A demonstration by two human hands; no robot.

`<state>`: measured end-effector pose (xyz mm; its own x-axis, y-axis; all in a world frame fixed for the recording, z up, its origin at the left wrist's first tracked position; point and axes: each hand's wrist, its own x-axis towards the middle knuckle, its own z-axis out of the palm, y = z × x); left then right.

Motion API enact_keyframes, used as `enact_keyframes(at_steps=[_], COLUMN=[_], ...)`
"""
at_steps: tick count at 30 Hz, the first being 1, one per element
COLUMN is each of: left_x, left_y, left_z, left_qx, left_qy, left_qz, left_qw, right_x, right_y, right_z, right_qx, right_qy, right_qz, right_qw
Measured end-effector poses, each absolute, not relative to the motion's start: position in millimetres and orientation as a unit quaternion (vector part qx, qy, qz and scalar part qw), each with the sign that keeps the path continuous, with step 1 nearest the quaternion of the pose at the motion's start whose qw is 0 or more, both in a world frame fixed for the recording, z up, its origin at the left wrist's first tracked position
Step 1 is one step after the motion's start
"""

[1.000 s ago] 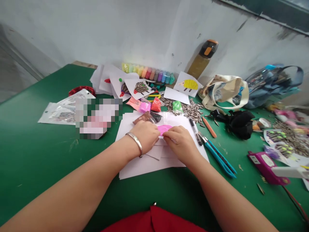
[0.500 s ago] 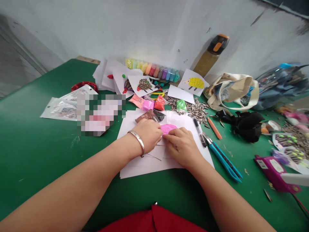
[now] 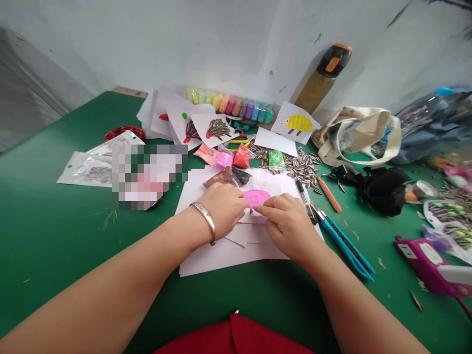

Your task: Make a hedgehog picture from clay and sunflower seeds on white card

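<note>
The left hand (image 3: 224, 209) covers the left tip of a flat pink clay oval (image 3: 257, 198), its own thumb out of sight; the right hand (image 3: 291, 221) has a finger at the oval's lower right edge. Both hands are loosely curled, and whether either pinches the clay I cannot tell. The clay lies between them over white paper (image 3: 217, 260). A blurred patch (image 3: 147, 177) left of the left hand hides what lies there. Six small packets sit beyond the hands: salmon, pink, red, green, brown (image 3: 219, 177) and black, the brown one just past the left knuckles. One blue cutter (image 3: 346, 246) lies right of the right hand; seeds (image 3: 304, 164) spread beyond it.
</note>
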<state>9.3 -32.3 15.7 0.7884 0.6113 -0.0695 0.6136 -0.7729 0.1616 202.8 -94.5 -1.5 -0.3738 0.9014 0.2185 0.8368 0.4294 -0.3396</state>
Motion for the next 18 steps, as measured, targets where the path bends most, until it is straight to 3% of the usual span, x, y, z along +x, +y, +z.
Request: enact_keyframes(at_steps=[18], left_x=[11.5], left_y=[-36.8], left_z=[12.0], left_qx=[0.951], left_qy=[0.298], left_qz=[-0.022], left_qw=[0.078], right_x=[202.3], right_y=[-97.4], right_z=[9.2], right_qx=[-0.511], right_qy=[-0.850], right_qz=[0.111], right_qw=[0.062])
